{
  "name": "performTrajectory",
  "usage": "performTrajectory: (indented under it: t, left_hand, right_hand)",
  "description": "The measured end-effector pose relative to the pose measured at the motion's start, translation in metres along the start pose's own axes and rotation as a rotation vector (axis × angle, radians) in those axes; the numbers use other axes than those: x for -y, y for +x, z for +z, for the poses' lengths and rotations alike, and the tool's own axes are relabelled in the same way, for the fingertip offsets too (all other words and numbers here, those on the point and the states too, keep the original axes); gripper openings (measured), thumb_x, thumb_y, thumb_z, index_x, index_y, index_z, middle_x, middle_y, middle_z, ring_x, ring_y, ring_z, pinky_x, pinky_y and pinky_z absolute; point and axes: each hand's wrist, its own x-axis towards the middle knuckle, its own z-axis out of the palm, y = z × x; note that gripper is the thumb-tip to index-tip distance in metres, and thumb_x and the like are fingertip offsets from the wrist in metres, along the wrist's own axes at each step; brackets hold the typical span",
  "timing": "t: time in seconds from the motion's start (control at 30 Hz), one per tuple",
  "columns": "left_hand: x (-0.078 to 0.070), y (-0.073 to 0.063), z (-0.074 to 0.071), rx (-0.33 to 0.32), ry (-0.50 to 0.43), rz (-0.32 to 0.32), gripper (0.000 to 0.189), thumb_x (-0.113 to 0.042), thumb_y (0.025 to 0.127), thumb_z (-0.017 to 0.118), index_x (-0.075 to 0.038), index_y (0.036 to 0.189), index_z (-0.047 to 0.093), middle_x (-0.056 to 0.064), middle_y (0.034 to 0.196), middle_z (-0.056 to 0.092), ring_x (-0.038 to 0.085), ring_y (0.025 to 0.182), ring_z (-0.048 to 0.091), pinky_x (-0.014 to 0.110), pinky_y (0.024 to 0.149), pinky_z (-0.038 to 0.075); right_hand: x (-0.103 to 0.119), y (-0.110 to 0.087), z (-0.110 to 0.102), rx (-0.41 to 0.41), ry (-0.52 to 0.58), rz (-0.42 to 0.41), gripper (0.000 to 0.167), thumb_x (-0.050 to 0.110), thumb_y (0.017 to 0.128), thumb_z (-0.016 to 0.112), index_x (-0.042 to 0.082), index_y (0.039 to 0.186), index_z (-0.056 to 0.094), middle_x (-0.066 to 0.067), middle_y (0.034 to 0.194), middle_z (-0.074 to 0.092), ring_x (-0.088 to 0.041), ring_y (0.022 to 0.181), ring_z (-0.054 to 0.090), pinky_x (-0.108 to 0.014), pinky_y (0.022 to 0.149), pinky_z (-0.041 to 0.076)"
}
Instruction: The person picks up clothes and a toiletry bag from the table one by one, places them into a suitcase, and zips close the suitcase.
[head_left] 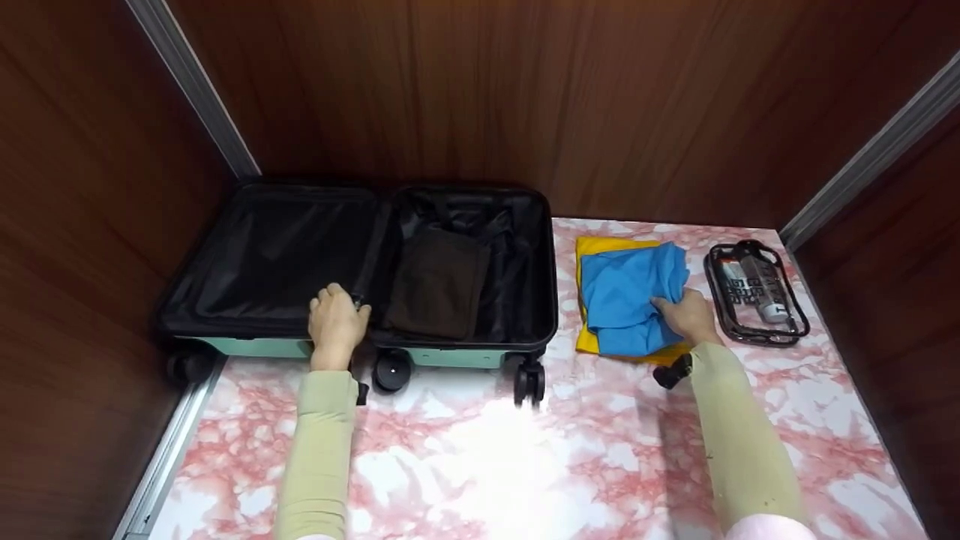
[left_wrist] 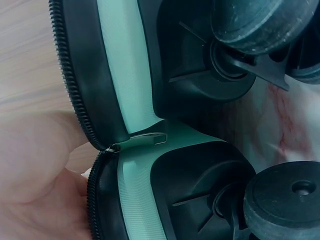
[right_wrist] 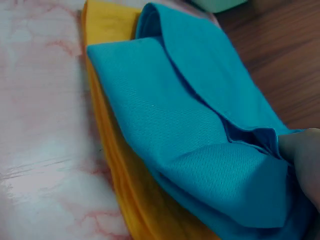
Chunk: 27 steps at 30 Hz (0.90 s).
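Right hand (head_left: 691, 319) pinches edge of folded blue cloth (head_left: 626, 292) atop yellow cloth (head_left: 600, 244), right of open suitcase (head_left: 456, 358); left hand (head_left: 336, 324) at suitcase's near edge, cannot tell its grip. Step seems picking up blue cloth; next move likely calls for keeping folds together

I'm in a booth-like cubicle (head_left: 480, 97): wood-grain panels (head_left: 480, 112) joined by metal strips (head_left: 195, 82) stand behind and either side of the suitcase (head_left: 450, 358); a pink-marbled surface (head_left: 420, 450) lies beneath.
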Motion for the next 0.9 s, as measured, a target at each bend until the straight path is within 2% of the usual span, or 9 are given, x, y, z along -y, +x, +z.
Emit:
performTrajectory:
  t: [0.17,0.47,0.67,0.9]
  left_hand:
    - [0.0,0.001,-0.001,-0.003,-0.002,-0.008,0.053,-0.023,0.097,0.069,0.015,0.128,0.047,0.035,0.124,0.052,0.051,0.117,0.046,0.059,0.099,0.041]
    - [0.0,0.0,0.0,0.001,0.003,-0.008,0.053,-0.023,0.097,0.069,0.015,0.128,0.048,0.034,0.124,0.053,0.051,0.117,0.047,0.058,0.098,0.041]
    - [0.0,0.001,0.001,-0.003,0.008,-0.005,0.054,-0.023,0.097,0.069,0.016,0.128,0.048,0.035,0.125,0.053,0.052,0.116,0.047,0.058,0.099,0.041]
    - [0.0,0.002,0.0,0.005,0.003,-0.013,0.055,-0.024,0.097,0.069,0.016,0.13,0.047,0.035,0.128,0.052,0.051,0.119,0.046,0.058,0.1,0.04]
  right_hand:
    - [0.006,0.0,-0.004,-0.025,0.001,-0.007,0.059,0.032,0.102,0.058,-0.018,0.133,0.051,-0.038,0.131,0.055,-0.047,0.12,0.054,-0.057,0.102,0.043]
    - [0.011,-0.001,-0.008,-0.014,-0.061,-0.05,0.056,0.032,0.103,0.056,-0.018,0.13,0.053,-0.039,0.127,0.057,-0.049,0.117,0.056,-0.059,0.102,0.043]
    - [0.011,-0.001,-0.011,-0.033,-0.034,-0.102,0.054,0.029,0.103,0.057,-0.019,0.127,0.055,-0.04,0.123,0.058,-0.049,0.113,0.057,-0.059,0.099,0.044]
    - [0.018,-0.002,-0.013,-0.049,0.014,-0.115,0.055,0.029,0.101,0.059,-0.019,0.126,0.056,-0.039,0.121,0.059,-0.047,0.111,0.058,-0.056,0.099,0.045]
